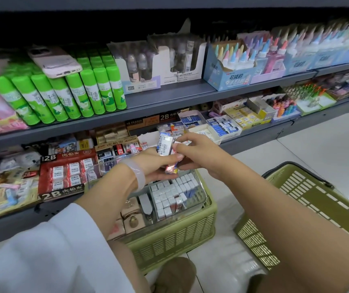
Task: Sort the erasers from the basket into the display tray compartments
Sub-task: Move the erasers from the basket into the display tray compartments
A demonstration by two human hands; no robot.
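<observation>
My left hand (158,163) grips a small bundle of wrapped erasers (166,146), white and pink, above the basket. My right hand (192,151) pinches one eraser at the top of that bundle. Below them a clear display tray (199,199) rests on the green basket (180,235); its right compartment holds several rows of white-wrapped erasers (171,197), and a middle compartment holds a grey item. Brown boxed goods lie in the basket to the left of the tray.
A second green basket (308,193) stands on the tiled floor to the right. Shelves ahead hold red 2B eraser boxes (65,172), blue eraser boxes (222,127), green glue sticks (63,96) and a phone (55,61) on top of them.
</observation>
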